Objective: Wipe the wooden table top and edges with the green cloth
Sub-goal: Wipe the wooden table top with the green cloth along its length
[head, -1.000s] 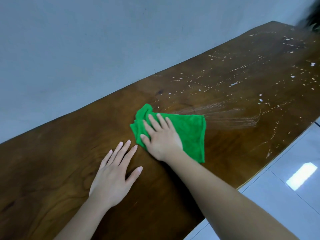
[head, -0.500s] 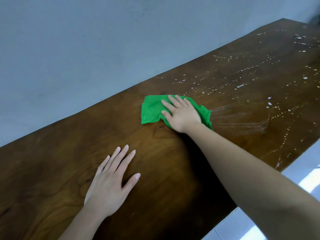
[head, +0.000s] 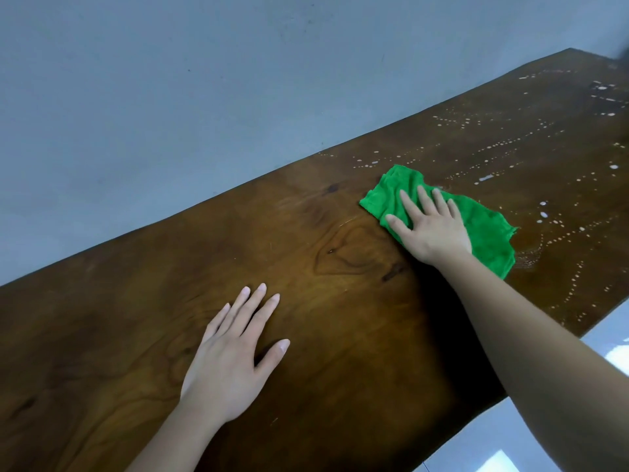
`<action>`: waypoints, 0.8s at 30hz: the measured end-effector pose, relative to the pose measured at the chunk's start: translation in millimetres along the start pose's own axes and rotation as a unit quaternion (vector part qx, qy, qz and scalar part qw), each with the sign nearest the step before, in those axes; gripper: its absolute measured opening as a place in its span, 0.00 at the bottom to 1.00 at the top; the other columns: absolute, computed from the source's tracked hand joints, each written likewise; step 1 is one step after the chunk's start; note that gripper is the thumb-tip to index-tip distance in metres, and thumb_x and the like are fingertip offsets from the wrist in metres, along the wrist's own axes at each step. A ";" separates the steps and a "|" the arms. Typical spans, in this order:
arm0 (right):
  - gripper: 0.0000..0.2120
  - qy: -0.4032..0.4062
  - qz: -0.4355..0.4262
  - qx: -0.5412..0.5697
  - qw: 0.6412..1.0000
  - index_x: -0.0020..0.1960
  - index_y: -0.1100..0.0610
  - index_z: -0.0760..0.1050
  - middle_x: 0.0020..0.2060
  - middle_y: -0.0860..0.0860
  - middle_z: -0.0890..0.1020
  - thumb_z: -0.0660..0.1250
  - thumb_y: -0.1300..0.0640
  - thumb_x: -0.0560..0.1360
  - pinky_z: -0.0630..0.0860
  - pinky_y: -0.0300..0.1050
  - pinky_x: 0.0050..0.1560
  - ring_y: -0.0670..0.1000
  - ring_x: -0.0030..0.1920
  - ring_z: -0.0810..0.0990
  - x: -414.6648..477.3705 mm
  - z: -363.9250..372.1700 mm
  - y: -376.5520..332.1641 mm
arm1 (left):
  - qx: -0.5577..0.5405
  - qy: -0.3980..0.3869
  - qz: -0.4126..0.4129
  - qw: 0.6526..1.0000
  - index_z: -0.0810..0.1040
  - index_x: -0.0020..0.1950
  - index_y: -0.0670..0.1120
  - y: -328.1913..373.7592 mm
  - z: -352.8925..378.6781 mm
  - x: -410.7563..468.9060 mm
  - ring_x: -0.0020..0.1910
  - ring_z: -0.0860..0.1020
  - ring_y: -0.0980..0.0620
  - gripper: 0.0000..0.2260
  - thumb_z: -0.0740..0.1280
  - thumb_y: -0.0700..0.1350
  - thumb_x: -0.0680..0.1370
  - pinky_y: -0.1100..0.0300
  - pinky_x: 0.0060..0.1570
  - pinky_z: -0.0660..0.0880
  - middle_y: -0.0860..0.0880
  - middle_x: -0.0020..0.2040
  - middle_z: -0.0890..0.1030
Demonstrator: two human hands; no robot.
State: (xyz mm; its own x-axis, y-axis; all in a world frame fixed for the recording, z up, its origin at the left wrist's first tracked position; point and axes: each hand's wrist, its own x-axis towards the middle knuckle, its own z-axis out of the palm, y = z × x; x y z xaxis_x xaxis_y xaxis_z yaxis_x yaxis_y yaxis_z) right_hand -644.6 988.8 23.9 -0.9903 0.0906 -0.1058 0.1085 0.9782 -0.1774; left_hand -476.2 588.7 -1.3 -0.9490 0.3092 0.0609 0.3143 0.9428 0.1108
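A long dark wooden table top (head: 136, 335) runs from lower left to upper right. The green cloth (head: 490, 229) lies rumpled on it, right of centre near the far edge. My right hand (head: 432, 229) presses flat on the cloth with fingers spread, arm stretched out across the table. My left hand (head: 231, 356) rests flat on the bare wood nearer to me, fingers apart, holding nothing. White droplets (head: 541, 212) speckle the wood to the right of the cloth.
A plain grey wall (head: 204, 97) stands right behind the table's far edge. Pale floor tiles (head: 493, 447) show past the near edge at the lower right.
My right hand has slid the cloth away from me and then to the right, toward the droplets. The left hand has stayed flat in its place.
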 end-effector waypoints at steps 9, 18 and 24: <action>0.39 -0.012 -0.150 -0.015 0.988 0.90 0.40 0.38 0.90 0.48 0.40 0.31 0.25 0.83 0.37 0.62 0.88 0.58 0.89 0.36 -37.0 31.3 -132.9 | -0.016 -0.015 0.004 1.000 0.47 0.91 0.66 1.8 -4.4 11.9 0.90 0.40 0.60 0.36 0.41 0.77 0.85 0.52 0.88 0.44 0.62 0.91 0.43; 0.33 -0.031 -0.241 -0.002 0.970 0.91 0.39 0.44 0.91 0.46 0.45 0.37 0.31 0.88 0.38 0.59 0.88 0.53 0.90 0.38 35.4 37.0 -180.9 | -0.012 -0.026 -0.004 1.000 0.48 0.91 0.65 7.9 -2.0 74.8 0.90 0.41 0.58 0.36 0.40 0.77 0.84 0.52 0.86 0.41 0.61 0.91 0.44; 0.33 -0.027 -0.225 0.010 0.974 0.91 0.39 0.46 0.91 0.46 0.46 0.39 0.32 0.88 0.39 0.58 0.88 0.52 0.90 0.40 102.5 20.7 -150.4 | -0.001 -0.033 -0.028 0.999 0.42 0.90 0.66 9.6 -0.5 107.0 0.89 0.37 0.60 0.36 0.36 0.77 0.84 0.50 0.88 0.43 0.62 0.91 0.39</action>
State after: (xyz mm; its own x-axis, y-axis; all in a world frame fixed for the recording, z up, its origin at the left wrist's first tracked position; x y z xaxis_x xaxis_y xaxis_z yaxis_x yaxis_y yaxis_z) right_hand -760.6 847.1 19.5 -0.9319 -0.3570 -0.0641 -0.3333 0.9126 -0.2367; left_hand -574.7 630.7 6.8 -0.9644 0.2642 -0.0106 0.2613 0.9585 0.1141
